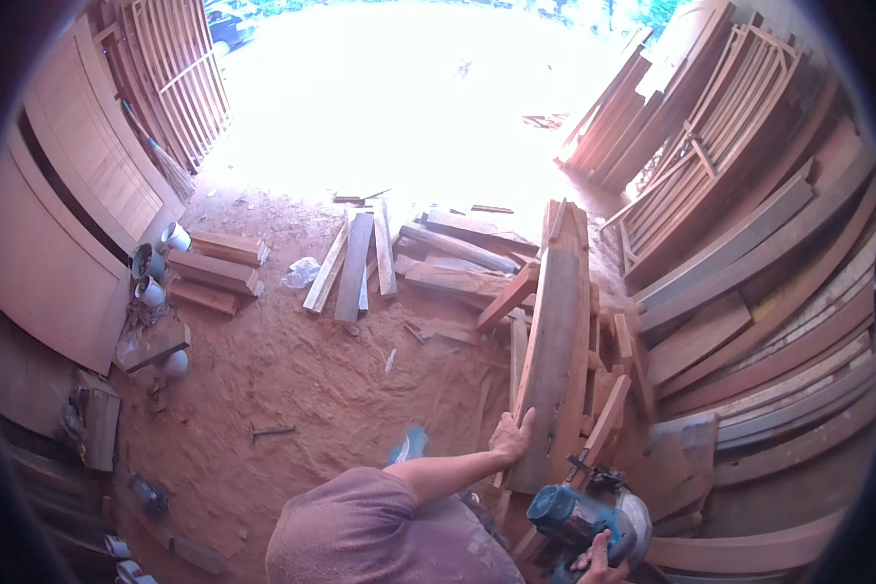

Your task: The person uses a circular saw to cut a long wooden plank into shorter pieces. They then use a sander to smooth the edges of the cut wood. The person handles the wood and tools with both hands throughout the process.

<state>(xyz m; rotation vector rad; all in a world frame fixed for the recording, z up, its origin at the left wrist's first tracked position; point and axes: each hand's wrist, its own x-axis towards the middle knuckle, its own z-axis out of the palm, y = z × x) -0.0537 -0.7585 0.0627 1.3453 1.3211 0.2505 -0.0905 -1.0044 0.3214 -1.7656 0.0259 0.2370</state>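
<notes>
My left hand (512,437) grips the near left edge of a long wooden plank (558,341), with its fingers partly hidden. The plank runs away from me and lies on a stack of timber. My right hand (602,563) is closed around the handle of a teal circular saw (576,521) at the lower edge of the picture. The saw's pale round guard is on its right side. It is beside the near end of the plank; I cannot tell whether the blade touches wood.
Loose boards (355,263) lie on the dusty floor ahead. Long planks (749,409) lean along the right side, and door panels (58,263) stand at the left. Buckets (148,261) and short wood blocks (214,273) are near them. A hammer-like tool (273,431) lies on the floor.
</notes>
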